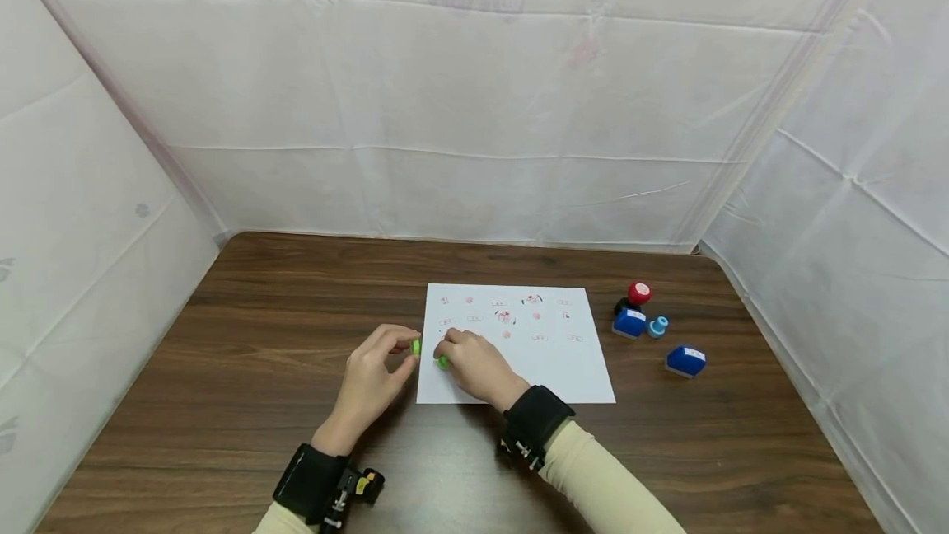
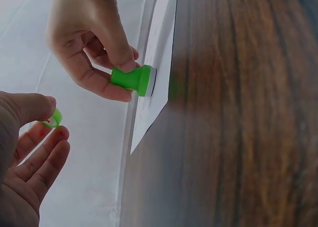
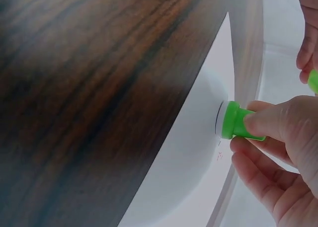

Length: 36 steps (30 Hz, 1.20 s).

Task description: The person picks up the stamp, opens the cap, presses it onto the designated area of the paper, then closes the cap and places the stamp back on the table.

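Green stamp [image 2: 131, 80] in right grip [image 1: 479, 364], cap [image 2: 57, 118] in left grip [image 1: 371, 379]

Right hand [image 1: 482, 367] over white paper [image 1: 567, 371]

A makeshift recording booth [image 1: 96, 188], from where we stand: creased white sheeting [image 1: 474, 105] hangs beyond a person's left hand [image 1: 368, 377] and right hand [image 1: 478, 365] and along both sides, a wood-grain table [image 1: 311, 291] spreads beneath them, and black straps [image 1: 311, 483] carrying small devices [image 1: 368, 485] circle the wrists just behind.
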Each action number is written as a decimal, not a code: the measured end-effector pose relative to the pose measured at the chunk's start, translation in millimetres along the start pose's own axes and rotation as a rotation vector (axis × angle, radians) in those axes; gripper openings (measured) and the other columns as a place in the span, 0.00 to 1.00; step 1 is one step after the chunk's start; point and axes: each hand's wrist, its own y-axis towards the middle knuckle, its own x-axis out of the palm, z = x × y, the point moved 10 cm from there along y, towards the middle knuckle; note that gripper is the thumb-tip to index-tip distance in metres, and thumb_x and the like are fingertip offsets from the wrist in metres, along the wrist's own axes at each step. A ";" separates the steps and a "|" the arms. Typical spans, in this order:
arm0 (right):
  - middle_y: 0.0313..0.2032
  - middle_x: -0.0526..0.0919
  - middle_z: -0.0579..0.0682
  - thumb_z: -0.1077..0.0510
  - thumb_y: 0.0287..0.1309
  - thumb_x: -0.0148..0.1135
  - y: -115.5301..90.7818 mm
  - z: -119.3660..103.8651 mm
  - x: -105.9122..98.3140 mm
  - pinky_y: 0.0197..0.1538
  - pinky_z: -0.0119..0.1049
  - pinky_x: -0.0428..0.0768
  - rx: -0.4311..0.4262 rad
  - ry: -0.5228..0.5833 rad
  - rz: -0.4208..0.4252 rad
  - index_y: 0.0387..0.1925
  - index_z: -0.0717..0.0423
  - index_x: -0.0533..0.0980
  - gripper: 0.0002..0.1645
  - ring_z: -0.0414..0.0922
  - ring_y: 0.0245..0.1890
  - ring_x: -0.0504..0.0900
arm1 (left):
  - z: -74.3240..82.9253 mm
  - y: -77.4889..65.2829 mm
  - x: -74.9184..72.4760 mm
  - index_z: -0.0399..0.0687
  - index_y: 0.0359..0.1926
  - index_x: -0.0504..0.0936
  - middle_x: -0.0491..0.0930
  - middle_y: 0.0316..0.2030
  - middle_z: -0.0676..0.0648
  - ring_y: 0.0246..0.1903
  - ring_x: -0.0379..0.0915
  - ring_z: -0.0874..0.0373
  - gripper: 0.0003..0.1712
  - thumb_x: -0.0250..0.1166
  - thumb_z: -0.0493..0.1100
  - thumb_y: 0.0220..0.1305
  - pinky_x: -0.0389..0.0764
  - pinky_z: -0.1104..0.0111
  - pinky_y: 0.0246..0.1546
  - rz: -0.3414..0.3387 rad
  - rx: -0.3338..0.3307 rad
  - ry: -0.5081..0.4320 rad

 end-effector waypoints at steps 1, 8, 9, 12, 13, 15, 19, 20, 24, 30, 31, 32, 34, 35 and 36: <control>0.34 0.80 0.47 0.64 0.58 0.57 0.3 -0.6 0.1 0.37 0.30 0.80 -0.001 -0.006 -0.001 0.35 0.53 0.82 0.08 0.41 0.33 0.80 | 0.2 0.4 -0.3 0.43 0.39 0.80 0.78 0.38 0.49 0.34 0.78 0.58 0.21 0.72 0.26 0.41 0.82 0.69 0.33 0.002 0.000 0.000; 0.33 0.81 0.45 0.65 0.57 0.58 3.6 -1.4 0.3 0.37 0.29 0.80 -0.002 -0.035 -0.005 0.33 0.52 0.83 0.09 0.41 0.32 0.81 | 1.8 3.4 -2.2 0.43 0.38 0.80 0.78 0.37 0.49 0.33 0.78 0.58 0.20 0.72 0.26 0.40 0.81 0.69 0.32 0.016 0.007 -0.009; 0.33 0.81 0.45 0.65 0.56 0.58 4.0 -1.4 0.3 0.36 0.29 0.80 -0.004 -0.041 -0.006 0.33 0.52 0.83 0.09 0.40 0.32 0.81 | 2.1 3.7 -2.3 0.42 0.38 0.80 0.78 0.37 0.49 0.33 0.78 0.57 0.20 0.72 0.26 0.40 0.81 0.68 0.32 0.017 0.009 -0.010; 0.33 0.82 0.45 0.65 0.55 0.59 4.5 -1.9 0.3 0.36 0.28 0.80 -0.009 -0.058 -0.008 0.33 0.52 0.83 0.08 0.40 0.32 0.82 | 2.8 4.7 -2.7 0.42 0.39 0.80 0.78 0.37 0.48 0.32 0.78 0.56 0.20 0.72 0.26 0.41 0.81 0.67 0.31 0.021 0.013 -0.011; 0.33 0.82 0.45 0.65 0.55 0.60 4.6 -2.0 0.4 0.36 0.28 0.80 -0.009 -0.062 -0.009 0.32 0.52 0.83 0.08 0.40 0.32 0.82 | 2.9 4.8 -2.7 0.42 0.39 0.80 0.78 0.37 0.48 0.32 0.78 0.55 0.20 0.72 0.26 0.41 0.82 0.67 0.31 0.021 0.013 -0.012; 0.33 0.82 0.45 0.65 0.55 0.60 4.7 -2.3 0.5 0.37 0.28 0.80 -0.011 -0.063 -0.010 0.32 0.52 0.83 0.08 0.39 0.33 0.82 | 3.3 5.0 -2.7 0.42 0.39 0.80 0.78 0.37 0.48 0.32 0.78 0.54 0.20 0.71 0.26 0.41 0.82 0.66 0.31 0.022 0.015 -0.013; 0.33 0.82 0.46 0.65 0.55 0.60 4.5 -2.7 -0.2 0.37 0.28 0.80 -0.006 -0.054 -0.009 0.32 0.53 0.83 0.08 0.39 0.33 0.82 | 4.5 4.9 -1.8 0.42 0.39 0.80 0.78 0.37 0.48 0.33 0.78 0.55 0.21 0.71 0.25 0.40 0.82 0.65 0.31 0.021 0.019 -0.018; 0.33 0.82 0.46 0.65 0.55 0.60 4.4 -2.7 -0.5 0.37 0.28 0.80 -0.006 -0.052 -0.008 0.32 0.53 0.83 0.08 0.39 0.33 0.82 | 4.7 4.9 -1.6 0.42 0.39 0.80 0.78 0.37 0.48 0.33 0.78 0.55 0.21 0.71 0.25 0.40 0.82 0.66 0.31 0.021 0.019 -0.019; 0.33 0.82 0.45 0.65 0.54 0.60 3.7 -3.2 -1.9 0.37 0.28 0.80 -0.006 -0.044 -0.001 0.32 0.53 0.83 0.08 0.40 0.34 0.82 | 4.8 4.9 -0.8 0.42 0.39 0.80 0.78 0.37 0.48 0.33 0.78 0.55 0.21 0.71 0.25 0.40 0.82 0.66 0.32 0.022 0.017 -0.022; 0.33 0.83 0.45 0.65 0.54 0.60 2.9 -1.1 -0.5 0.37 0.28 0.80 0.014 -0.028 -0.012 0.32 0.52 0.83 0.08 0.39 0.34 0.82 | 5.1 5.2 0.0 0.43 0.39 0.80 0.78 0.37 0.49 0.33 0.78 0.56 0.21 0.71 0.25 0.40 0.82 0.65 0.31 0.023 0.018 -0.021; 0.33 0.83 0.45 0.65 0.54 0.60 2.8 -0.6 0.1 0.37 0.28 0.80 0.018 -0.025 -0.015 0.32 0.52 0.83 0.08 0.39 0.34 0.82 | 5.2 5.1 0.2 0.43 0.39 0.80 0.78 0.37 0.48 0.33 0.78 0.56 0.21 0.71 0.25 0.40 0.82 0.65 0.32 0.024 0.020 -0.022; 0.33 0.83 0.45 0.65 0.54 0.60 2.7 -0.4 0.2 0.37 0.28 0.80 0.020 -0.023 -0.016 0.32 0.52 0.83 0.08 0.39 0.34 0.82 | 5.4 5.0 0.4 0.43 0.39 0.80 0.78 0.37 0.48 0.33 0.78 0.56 0.22 0.71 0.24 0.40 0.82 0.65 0.32 0.026 0.022 -0.025; 0.33 0.83 0.45 0.65 0.54 0.61 2.5 -0.5 -0.5 0.37 0.28 0.80 0.020 -0.019 -0.014 0.32 0.52 0.83 0.08 0.39 0.34 0.82 | 5.6 5.0 0.7 0.42 0.39 0.80 0.78 0.37 0.48 0.33 0.78 0.56 0.22 0.71 0.24 0.40 0.82 0.65 0.32 0.028 0.025 -0.027; 0.33 0.83 0.45 0.65 0.54 0.61 2.3 -0.7 -1.0 0.37 0.28 0.80 0.017 -0.019 -0.010 0.32 0.52 0.83 0.07 0.39 0.34 0.82 | 5.7 5.0 1.0 0.42 0.39 0.80 0.78 0.37 0.48 0.33 0.78 0.55 0.22 0.71 0.24 0.40 0.82 0.65 0.32 0.029 0.027 -0.027; 0.33 0.83 0.45 0.65 0.54 0.61 2.3 -0.6 -0.8 0.37 0.28 0.80 0.017 -0.019 -0.010 0.32 0.52 0.83 0.07 0.39 0.34 0.82 | 6.1 5.2 1.2 0.42 0.39 0.80 0.78 0.38 0.48 0.33 0.78 0.55 0.22 0.71 0.24 0.40 0.82 0.65 0.32 0.029 0.029 -0.028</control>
